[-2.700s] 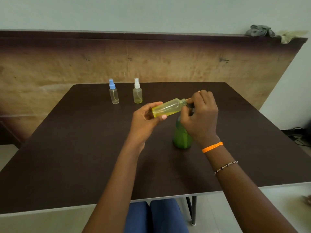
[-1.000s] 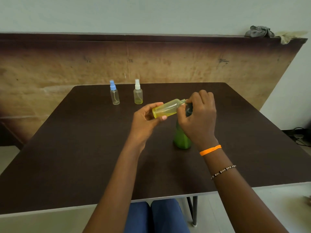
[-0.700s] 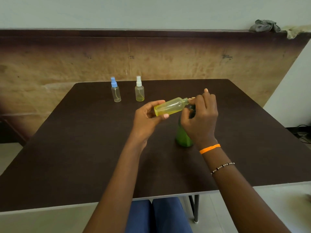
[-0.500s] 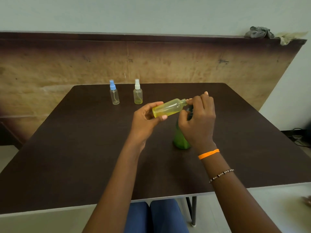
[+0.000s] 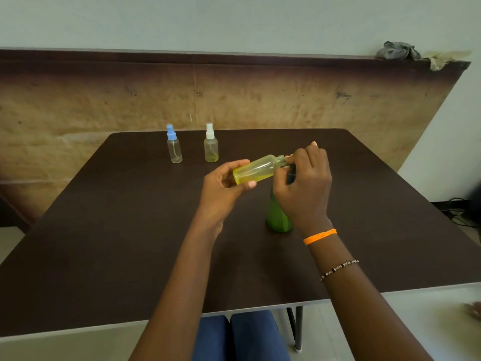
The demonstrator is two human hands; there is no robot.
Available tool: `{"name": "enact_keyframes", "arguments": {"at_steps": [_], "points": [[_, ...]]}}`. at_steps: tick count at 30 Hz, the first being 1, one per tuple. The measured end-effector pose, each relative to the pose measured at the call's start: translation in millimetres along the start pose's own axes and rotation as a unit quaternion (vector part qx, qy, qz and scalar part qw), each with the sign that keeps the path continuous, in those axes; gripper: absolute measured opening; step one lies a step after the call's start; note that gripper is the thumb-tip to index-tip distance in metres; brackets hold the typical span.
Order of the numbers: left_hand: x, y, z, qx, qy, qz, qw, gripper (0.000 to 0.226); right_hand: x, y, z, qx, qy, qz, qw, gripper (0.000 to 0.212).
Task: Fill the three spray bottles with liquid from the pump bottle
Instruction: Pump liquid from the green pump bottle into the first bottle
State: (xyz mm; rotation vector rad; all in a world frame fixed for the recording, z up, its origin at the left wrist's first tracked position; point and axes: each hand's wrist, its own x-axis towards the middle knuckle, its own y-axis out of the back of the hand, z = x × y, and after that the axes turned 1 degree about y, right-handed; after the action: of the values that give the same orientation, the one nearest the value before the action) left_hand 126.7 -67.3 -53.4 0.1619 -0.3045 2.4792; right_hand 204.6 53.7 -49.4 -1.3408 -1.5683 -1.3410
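Observation:
My left hand grips a small uncapped spray bottle holding yellow-green liquid, tilted almost flat with its open neck to the right. My right hand is curled over the dark pump head of the green pump bottle, which stands on the table; the nozzle sits at the spray bottle's neck, mostly hidden by my fingers. Two capped spray bottles stand upright farther back: a blue-capped one, nearly clear, and a white-capped one with yellowish liquid.
All stands on a dark brown table in front of a wooden wall panel. Crumpled cloths lie on the ledge at the upper right. My knees in blue trousers show below the table's near edge.
Little has moved: my left hand keeps the tilted bottle at the nozzle, and my right hand's fingers have shifted slightly on the pump head.

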Motion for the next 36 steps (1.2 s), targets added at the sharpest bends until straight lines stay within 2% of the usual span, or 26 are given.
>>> {"name": "enact_keyframes", "arguments": {"at_steps": [5,12,20,25,30,36], "points": [[-1.7,0.5,1.8,-0.003,-0.006,0.003,1.000,0.042,10.0,2.1,-5.0,-0.004,0.021,-0.002,1.000,0.010],[0.3,4.0,-1.2,0.007,0.009,0.006,1.000,0.042,-6.1,-7.9,0.8,-0.011,0.017,0.017,1.000,0.006],[-0.2,4.3,1.9,0.001,0.003,0.003,1.000,0.042,10.7,3.5,-4.7,0.004,0.003,-0.034,0.999,0.010],[0.4,3.9,-2.8,0.003,0.009,0.001,1.000,0.041,1.2,-3.3,-1.8,-0.012,0.011,-0.012,1.000,0.008],[2.0,6.9,-0.4,0.003,0.008,-0.002,1.000,0.041,5.1,-5.0,-1.1,-0.002,0.013,-0.021,1.000,0.010],[2.2,4.8,2.7,0.011,-0.003,-0.004,1.000,0.042,15.9,-1.9,-4.8,0.000,-0.032,-0.034,0.999,0.011]]}}
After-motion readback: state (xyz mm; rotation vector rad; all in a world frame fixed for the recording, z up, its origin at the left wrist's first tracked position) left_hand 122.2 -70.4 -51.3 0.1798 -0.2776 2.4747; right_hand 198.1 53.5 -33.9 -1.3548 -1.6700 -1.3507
